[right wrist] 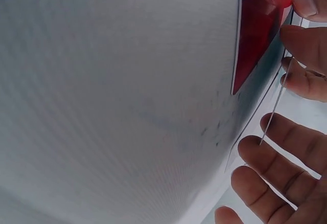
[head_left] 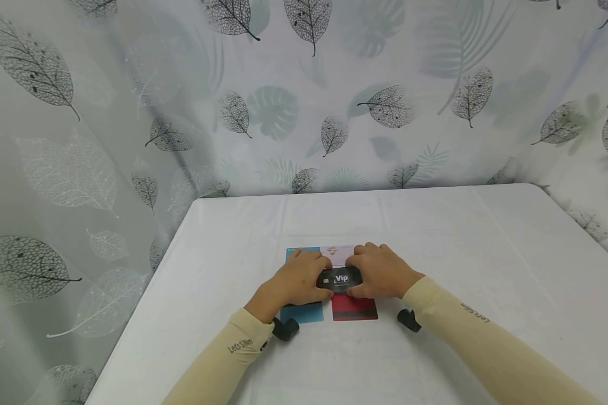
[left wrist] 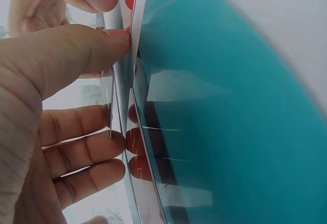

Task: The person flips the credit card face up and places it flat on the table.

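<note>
A black card [head_left: 340, 279] marked "Vip" spans the gap between both hands. My left hand [head_left: 299, 278] pinches its left end, and my right hand [head_left: 382, 274] grips the right end, thumb at the near edge. Around them several flat cards lie on the table: a blue card [head_left: 302, 313] at near left, a red card [head_left: 354, 308] at near right, a pale pink card [head_left: 336, 255] at the far side. Another blue patch [head_left: 304, 249] shows beyond the left hand. In the right wrist view the held card's thin edge [right wrist: 276, 101] runs along the fingers.
A white-covered table [head_left: 436, 225] extends around the cards. Leaf-patterned fabric [head_left: 304, 101] hangs behind it and at both sides. Black wrist cameras [head_left: 286, 329] sit below each sleeve cuff, close over the tabletop.
</note>
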A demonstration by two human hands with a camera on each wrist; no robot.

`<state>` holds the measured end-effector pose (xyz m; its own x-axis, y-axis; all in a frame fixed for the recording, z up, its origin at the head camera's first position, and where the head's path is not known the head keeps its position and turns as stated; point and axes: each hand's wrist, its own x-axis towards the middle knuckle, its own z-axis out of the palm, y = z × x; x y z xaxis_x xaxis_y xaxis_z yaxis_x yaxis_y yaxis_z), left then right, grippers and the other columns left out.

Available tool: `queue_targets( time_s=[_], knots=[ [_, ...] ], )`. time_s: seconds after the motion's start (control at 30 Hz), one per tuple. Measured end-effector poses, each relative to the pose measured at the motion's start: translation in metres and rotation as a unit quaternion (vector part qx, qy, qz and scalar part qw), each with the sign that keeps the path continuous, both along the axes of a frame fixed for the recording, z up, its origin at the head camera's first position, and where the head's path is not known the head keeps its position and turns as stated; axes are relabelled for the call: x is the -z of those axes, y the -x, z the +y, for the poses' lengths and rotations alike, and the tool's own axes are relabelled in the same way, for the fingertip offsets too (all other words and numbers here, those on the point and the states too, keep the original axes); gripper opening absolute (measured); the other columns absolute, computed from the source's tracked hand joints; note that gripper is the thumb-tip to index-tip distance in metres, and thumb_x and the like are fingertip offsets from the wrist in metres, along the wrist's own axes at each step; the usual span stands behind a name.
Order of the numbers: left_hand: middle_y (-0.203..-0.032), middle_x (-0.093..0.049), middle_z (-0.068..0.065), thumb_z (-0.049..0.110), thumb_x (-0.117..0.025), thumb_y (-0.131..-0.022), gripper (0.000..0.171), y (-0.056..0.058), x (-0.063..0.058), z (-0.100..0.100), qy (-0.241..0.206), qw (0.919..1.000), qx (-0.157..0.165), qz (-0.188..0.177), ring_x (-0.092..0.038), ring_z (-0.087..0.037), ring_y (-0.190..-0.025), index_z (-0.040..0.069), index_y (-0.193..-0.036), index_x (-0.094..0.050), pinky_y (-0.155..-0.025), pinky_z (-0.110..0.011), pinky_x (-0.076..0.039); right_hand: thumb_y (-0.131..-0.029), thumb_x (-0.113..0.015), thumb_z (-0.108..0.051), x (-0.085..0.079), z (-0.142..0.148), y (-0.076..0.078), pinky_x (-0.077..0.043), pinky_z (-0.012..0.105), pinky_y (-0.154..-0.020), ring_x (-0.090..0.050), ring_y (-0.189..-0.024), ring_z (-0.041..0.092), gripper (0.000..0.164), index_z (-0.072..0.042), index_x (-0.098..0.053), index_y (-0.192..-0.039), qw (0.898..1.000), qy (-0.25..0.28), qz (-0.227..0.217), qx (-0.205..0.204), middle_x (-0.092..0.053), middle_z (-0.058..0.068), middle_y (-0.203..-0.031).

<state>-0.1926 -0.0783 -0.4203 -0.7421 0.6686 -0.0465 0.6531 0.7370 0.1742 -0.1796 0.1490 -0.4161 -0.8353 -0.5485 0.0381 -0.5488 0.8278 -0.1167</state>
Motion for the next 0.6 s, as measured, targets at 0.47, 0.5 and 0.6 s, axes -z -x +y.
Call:
queue_targets(
  time_s=[0.47, 0.5, 0.6],
  knots=[
    [-0.130, -0.063, -0.001, 0.048, -0.073, -0.093, 0.054, -0.004, 0.001, -0.005, -0.005, 1.0000, -0.005, 0.004, -0.056, -0.021, -0.122, 0.016, -0.136, -0.064, -0.116, -0.048, -0.037, -0.079, -0.082, -0.049, 0.000, -0.001, -0.001, -0.052, 0.042, -0.077, -0.059, -0.092, 0.020, 0.052, -0.014, -0.076, -0.117, 1.000, -0.017, -0.012, 0.015, -0.068, 0.005, -0.108],
    [-0.131, -0.063, -0.002, 0.048, -0.074, -0.093, 0.055, -0.005, 0.000, -0.007, -0.006, 0.9999, -0.008, 0.003, -0.056, -0.022, -0.124, 0.016, -0.136, -0.064, -0.117, -0.049, -0.037, -0.079, -0.082, -0.049, 0.000, -0.001, -0.001, -0.052, 0.043, -0.078, -0.059, -0.093, 0.020, 0.053, -0.014, -0.075, -0.118, 1.000, -0.018, -0.015, 0.018, -0.068, 0.005, -0.109],
    [-0.127, -0.064, -0.001, 0.049, -0.077, -0.091, 0.053, -0.010, -0.003, -0.015, -0.010, 0.9998, -0.016, 0.000, -0.055, -0.022, -0.125, 0.017, -0.132, -0.065, -0.118, -0.050, -0.035, -0.080, -0.082, -0.050, 0.000, -0.001, 0.000, -0.053, 0.045, -0.083, -0.060, -0.096, 0.022, 0.057, -0.013, -0.074, -0.123, 0.999, -0.022, -0.023, 0.027, -0.067, 0.007, -0.113]
  ],
)
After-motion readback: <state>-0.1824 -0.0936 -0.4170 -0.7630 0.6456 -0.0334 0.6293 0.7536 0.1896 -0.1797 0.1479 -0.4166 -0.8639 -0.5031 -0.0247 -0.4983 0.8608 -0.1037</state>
